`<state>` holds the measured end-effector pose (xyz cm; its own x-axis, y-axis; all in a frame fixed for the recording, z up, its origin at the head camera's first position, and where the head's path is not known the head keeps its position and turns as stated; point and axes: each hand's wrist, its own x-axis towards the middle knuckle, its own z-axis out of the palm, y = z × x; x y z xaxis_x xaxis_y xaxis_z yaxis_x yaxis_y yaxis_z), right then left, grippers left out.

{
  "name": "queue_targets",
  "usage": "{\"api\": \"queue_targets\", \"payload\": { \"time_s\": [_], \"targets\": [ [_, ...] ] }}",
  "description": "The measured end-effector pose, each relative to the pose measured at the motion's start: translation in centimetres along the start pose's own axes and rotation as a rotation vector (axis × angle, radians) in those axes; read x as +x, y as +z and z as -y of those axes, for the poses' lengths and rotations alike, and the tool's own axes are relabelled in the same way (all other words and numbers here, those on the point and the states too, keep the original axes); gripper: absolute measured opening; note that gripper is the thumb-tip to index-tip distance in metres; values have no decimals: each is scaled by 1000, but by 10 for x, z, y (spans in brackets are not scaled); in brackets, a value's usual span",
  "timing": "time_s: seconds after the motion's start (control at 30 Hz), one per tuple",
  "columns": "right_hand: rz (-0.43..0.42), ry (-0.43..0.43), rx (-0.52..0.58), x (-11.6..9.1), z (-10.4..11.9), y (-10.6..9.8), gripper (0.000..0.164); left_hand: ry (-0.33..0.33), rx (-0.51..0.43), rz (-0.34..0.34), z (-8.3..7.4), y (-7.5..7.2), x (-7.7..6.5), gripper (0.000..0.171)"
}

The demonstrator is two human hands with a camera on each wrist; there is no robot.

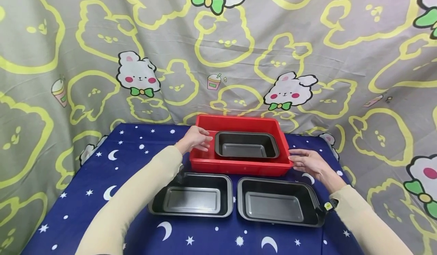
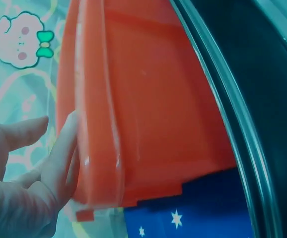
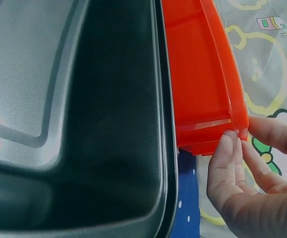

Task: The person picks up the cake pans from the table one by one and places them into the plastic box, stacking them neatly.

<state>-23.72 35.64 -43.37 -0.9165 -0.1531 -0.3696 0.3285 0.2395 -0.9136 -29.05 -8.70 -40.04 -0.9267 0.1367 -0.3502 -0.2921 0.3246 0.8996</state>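
Observation:
A red plastic bin (image 1: pixel 235 167) stands at the back of the table with a dark metal loaf pan (image 1: pixel 247 134) inside it. My left hand (image 1: pixel 195 139) is at the bin's left side. In the left wrist view its fingers touch the outside of the rim, and the thumb stands apart from it. At the bin's front right corner, my right hand (image 1: pixel 308 163) pinches the rim between thumb and fingers. Two more dark loaf pans, a left one (image 1: pixel 192 200) and a right one (image 1: pixel 273 205), sit side by side below the bin, under my wrists.
A dark blue cloth (image 1: pixel 136 160) with moons and stars covers the table. Directly behind the bin hangs a grey curtain (image 1: pixel 177 92) with cartoon animals, which also runs along both sides.

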Motion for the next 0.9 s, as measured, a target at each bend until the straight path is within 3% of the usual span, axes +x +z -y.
{"api": "queue_targets", "payload": {
  "time_s": [0.47,0.9],
  "targets": [
    [10,6,12,-2,4,1,72,49,34,35,4,-58,-29,51],
    [4,9,2,-2,4,2,72,80,67,12,26,-111,-69,54]
  ]
}}
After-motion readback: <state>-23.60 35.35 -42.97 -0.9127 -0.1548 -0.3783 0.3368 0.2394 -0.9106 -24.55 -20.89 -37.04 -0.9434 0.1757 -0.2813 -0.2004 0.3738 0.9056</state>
